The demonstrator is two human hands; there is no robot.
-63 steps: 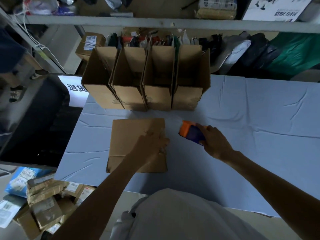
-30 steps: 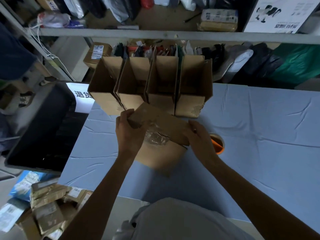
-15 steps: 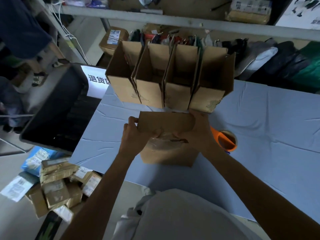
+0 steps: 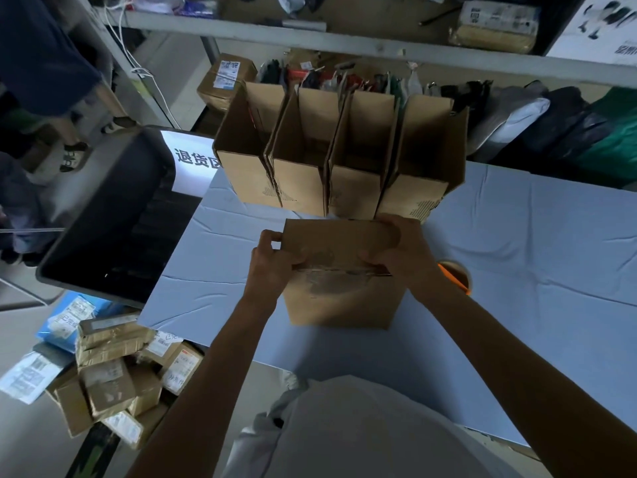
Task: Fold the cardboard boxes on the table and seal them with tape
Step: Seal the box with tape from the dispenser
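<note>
Since two seconds ago, the brown cardboard box that was lying flat on the worktop has been stood upright, and the right hand has let go of the orange tape dispenser, which is now lying on the cloth just behind the right wrist. Both hands are now holding the box on the pale blue cloth-covered worktop, directly in front of the person.

The left hand is gripping the box's left upper edge, its fingers curling over the side and its thumb pressing on the top near the centre seam. The right hand is clasping the right upper edge, fingers wrapping over the far corner and the thumb lying along the seam. Both grips are closed on the box. A patch of crinkled clear tape is showing on the near face, just below the seam.

Just beyond the held box, a row of four open brown cardboard boxes is standing side by side, flaps up, near the back edge of the worktop. The held box's far edge is sitting close to this row; whether they are touching cannot be told.

To the left, a dark grey plastic bin is sitting beside the worktop, and a heap of taped parcels is lying on the floor below it.
</note>
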